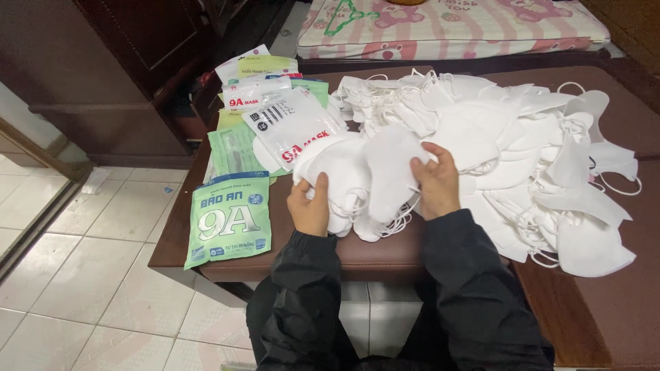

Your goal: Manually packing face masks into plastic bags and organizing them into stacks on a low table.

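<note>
At the far left we see pale floor tiles (82,275) and a dark wooden cabinet (117,62). On the near-left edge of the brown table (385,257) lies a green flat pouch (229,220). Beyond it, further green and white pouches (271,103) are fanned out, one white pouch with red lettering overlapping the next.

Our left hand (309,206) is curled around the near-left edge of a small stack of white masks (357,178), thumb on top, fingers pressed together under the stack. Our right hand (436,182) pinches the folded top mask at its right edge, thumb against the fingers. Both sleeves are black. The stack rests on the table's near edge, between the two hands, just right of the white pouch.

To the right, a large loose heap of white masks (522,158) with ear loops trailing covers most of the table. Far behind it lies a pink-striped cushion (447,27).

Judgement of step: we are gathering and squaring a small batch of masks drawn from the heap, near the pouches. The next move, as we judge it, calls for keeping the stack edges aligned, tucking in the loose ear loops, and holding the batch flat enough to slide into a pouch opening. Loops may snag on neighbouring masks.
</note>
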